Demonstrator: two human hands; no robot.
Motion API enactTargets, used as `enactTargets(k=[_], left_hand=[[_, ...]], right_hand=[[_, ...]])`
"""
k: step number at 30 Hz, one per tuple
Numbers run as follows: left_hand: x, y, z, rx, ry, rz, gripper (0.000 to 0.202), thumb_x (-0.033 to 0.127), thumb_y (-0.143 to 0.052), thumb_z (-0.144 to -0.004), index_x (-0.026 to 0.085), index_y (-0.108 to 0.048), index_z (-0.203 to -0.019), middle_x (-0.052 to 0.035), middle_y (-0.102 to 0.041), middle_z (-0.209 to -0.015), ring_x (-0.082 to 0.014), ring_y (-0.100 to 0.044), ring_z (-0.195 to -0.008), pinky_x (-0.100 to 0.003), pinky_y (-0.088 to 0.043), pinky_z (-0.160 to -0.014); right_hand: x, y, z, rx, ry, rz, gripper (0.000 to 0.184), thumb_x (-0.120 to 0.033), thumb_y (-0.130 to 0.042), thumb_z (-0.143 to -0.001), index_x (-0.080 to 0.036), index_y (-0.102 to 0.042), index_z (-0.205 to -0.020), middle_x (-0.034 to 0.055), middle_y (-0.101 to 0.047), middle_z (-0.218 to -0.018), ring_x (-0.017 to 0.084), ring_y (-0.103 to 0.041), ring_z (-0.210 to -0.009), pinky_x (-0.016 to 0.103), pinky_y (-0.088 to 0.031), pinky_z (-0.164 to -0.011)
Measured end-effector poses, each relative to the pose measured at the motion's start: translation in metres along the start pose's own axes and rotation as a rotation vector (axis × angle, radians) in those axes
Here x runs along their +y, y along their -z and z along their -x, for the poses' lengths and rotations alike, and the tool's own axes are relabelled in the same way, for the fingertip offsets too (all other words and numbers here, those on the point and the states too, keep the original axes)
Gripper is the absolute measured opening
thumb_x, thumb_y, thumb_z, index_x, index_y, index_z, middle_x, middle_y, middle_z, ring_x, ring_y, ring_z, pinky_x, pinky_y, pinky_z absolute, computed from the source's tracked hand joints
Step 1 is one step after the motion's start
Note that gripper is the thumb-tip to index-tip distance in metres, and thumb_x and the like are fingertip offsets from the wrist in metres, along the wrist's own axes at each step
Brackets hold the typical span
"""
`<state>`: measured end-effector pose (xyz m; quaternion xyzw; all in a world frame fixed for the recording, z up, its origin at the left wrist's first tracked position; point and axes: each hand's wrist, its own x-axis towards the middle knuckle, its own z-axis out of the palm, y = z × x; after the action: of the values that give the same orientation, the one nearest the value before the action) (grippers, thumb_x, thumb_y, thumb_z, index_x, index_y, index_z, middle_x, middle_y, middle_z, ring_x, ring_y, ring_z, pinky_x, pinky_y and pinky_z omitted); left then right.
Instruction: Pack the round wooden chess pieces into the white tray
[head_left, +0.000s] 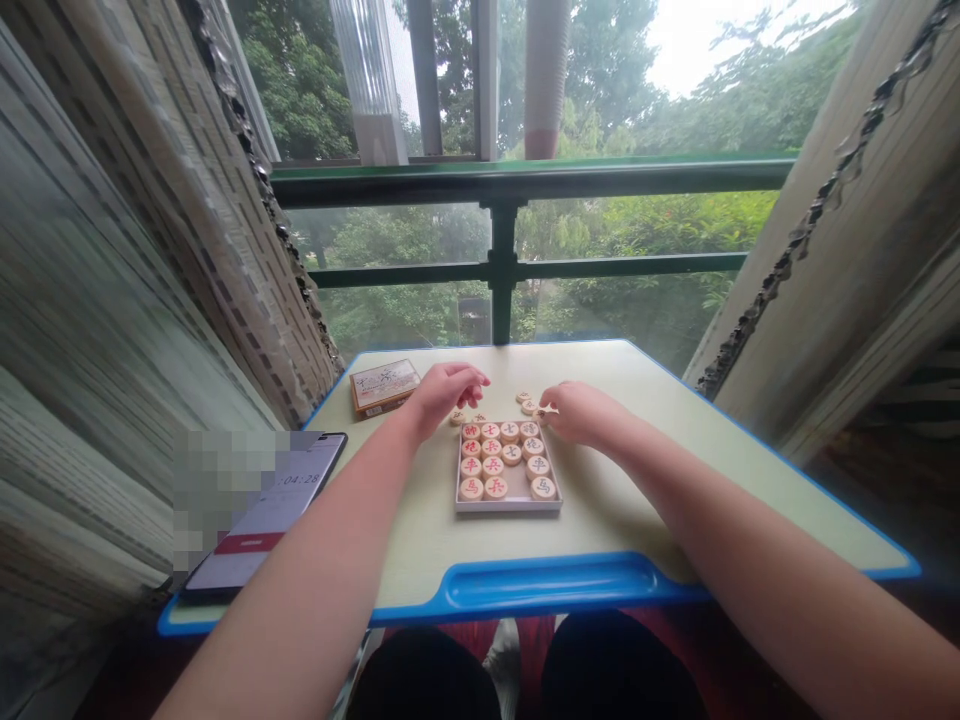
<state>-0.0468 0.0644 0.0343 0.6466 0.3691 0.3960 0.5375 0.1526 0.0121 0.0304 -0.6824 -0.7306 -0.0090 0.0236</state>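
Note:
A shallow white tray (508, 506) on the pale green table (622, 480) holds several round wooden xiangqi pieces (495, 465) with red and dark characters. My left hand (448, 392) curls above a loose piece (457, 419) at the tray's far left corner, and I cannot tell whether it grips anything. My right hand (581, 413) rests at the tray's far right corner, its fingertips at several loose pieces (529, 403). Its fingers hide whatever lies under them.
A printed cardboard box (385, 388) lies at the table's far left. A smartphone (262, 510) showing a 04:28 timer lies at the near left. The table has a blue edge and front groove. Bamboo blinds flank it, with a green window railing (502, 265) beyond.

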Motion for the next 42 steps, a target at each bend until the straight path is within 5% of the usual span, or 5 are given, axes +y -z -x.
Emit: enactTargets(k=[17, 25, 29, 33, 42], left_hand=[[-0.009, -0.004, -0.003, 0.008, 0.034, -0.156, 0.010, 0.021, -0.060, -0.062, 0.013, -0.063, -0.065, 0.0001, -0.055, -0.053, -0.0087, -0.048, -0.047, -0.023, -0.034, -0.049], [-0.002, -0.005, 0.002, -0.023, -0.015, -0.146, 0.020, 0.031, -0.062, -0.066, 0.013, -0.068, -0.071, -0.0070, -0.066, -0.071, -0.0126, -0.054, -0.062, -0.024, -0.035, -0.054], [0.001, -0.002, 0.005, -0.133, -0.020, -0.071, 0.031, 0.041, -0.064, -0.067, 0.014, -0.070, -0.080, -0.0104, -0.068, -0.088, -0.0158, -0.058, -0.077, -0.026, -0.040, -0.064], [0.002, 0.000, 0.006, -0.280, 0.024, 0.086, 0.034, 0.043, -0.067, -0.067, 0.012, -0.069, -0.081, -0.0105, -0.067, -0.085, -0.0161, -0.060, -0.076, -0.026, -0.041, -0.065], [0.002, 0.000, 0.007, -0.295, 0.034, 0.125, 0.029, 0.034, -0.072, -0.064, 0.015, -0.070, -0.086, -0.0061, -0.066, -0.079, -0.0114, -0.058, -0.067, -0.025, -0.042, -0.064]], right_hand=[[0.001, 0.008, 0.001, 0.090, 0.034, -0.083, 0.023, -0.026, -0.055, -0.073, -0.018, -0.069, -0.090, 0.0090, -0.067, -0.091, 0.019, -0.060, -0.079, 0.025, -0.043, -0.065], [-0.009, 0.021, 0.009, 0.345, 0.233, -0.364, 0.030, -0.039, -0.048, -0.083, -0.018, -0.066, -0.093, 0.0066, -0.063, -0.092, 0.014, -0.057, -0.072, 0.026, -0.044, -0.068], [-0.014, 0.019, 0.015, 0.480, 0.383, -0.406, 0.028, -0.036, -0.050, -0.083, -0.018, -0.063, -0.099, 0.0082, -0.059, -0.096, 0.015, -0.057, -0.077, 0.028, -0.046, -0.070], [-0.017, 0.014, 0.017, 0.537, 0.524, -0.379, 0.026, -0.031, -0.049, -0.085, -0.019, -0.061, -0.105, 0.0092, -0.058, -0.098, 0.016, -0.057, -0.080, 0.030, -0.047, -0.073], [-0.019, 0.011, 0.015, 0.568, 0.510, -0.348, 0.027, -0.028, -0.053, -0.083, -0.017, -0.059, -0.106, 0.0087, -0.061, -0.095, 0.016, -0.057, -0.082, 0.028, -0.046, -0.073]])
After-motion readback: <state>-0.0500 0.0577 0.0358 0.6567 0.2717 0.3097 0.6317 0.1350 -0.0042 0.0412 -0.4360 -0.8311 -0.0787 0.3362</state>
